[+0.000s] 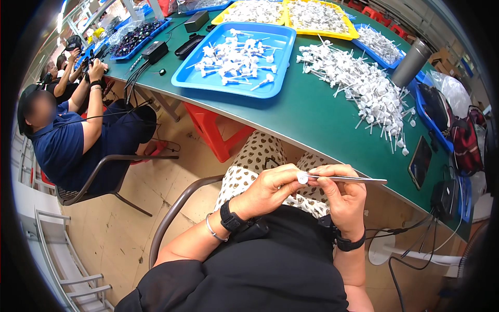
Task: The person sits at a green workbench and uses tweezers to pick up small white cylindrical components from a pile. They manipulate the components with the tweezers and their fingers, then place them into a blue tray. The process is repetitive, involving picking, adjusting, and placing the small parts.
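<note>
Above my lap, my left hand point(270, 191) pinches a small white plastic part point(302, 178) with a round head between thumb and fingertips. My right hand point(341, 196) is closed round a slim, flat metal tool point(366, 180), possibly tweezers. Its narrow end meets the white part, while the broader end sticks out to the right. Both hands are close together, just off the table's near edge. On the table, a loose heap of similar white parts with thin stems point(358, 83) lies ahead to the right. A blue tray point(182, 78) ahead holds more of them.
Yellow trays point(353, 32) of white parts stand at the back of the green table point(312, 119). A grey cylinder point(411, 63), a phone point(420, 162) and bags point(465, 140) are at right. A red stool point(218, 138) stands under the table. Another person point(73, 135) sits at left.
</note>
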A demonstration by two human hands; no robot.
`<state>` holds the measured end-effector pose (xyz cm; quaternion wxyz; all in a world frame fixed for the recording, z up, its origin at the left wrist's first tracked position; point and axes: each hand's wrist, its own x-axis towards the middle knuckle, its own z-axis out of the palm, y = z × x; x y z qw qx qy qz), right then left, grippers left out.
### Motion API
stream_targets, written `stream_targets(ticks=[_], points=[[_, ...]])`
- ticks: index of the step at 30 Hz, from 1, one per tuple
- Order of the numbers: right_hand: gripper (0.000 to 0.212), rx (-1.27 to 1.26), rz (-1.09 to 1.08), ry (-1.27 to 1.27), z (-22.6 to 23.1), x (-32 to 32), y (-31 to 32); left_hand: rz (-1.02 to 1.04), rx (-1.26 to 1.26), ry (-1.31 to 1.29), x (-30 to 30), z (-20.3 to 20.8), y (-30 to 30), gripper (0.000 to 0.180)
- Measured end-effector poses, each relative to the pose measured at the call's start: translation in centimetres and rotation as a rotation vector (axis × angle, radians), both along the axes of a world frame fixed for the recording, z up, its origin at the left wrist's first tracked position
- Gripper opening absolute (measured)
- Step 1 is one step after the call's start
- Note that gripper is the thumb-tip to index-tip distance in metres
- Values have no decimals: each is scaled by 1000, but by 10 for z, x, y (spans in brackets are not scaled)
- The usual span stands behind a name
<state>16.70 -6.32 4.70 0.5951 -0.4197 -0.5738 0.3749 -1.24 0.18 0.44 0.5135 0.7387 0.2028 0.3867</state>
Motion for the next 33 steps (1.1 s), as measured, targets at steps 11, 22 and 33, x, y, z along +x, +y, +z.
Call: stream_targets(ticks=[11,22,33], points=[[12,-77,10,111,3,-1,0,57,115,9,-1,0,0,20],[11,3,-43,1,-3,-6,1,89,208,4,-1,2,1,19],[13,-111,-37,136,2,-8,2,90,190,-10,0,-1,0,19]])
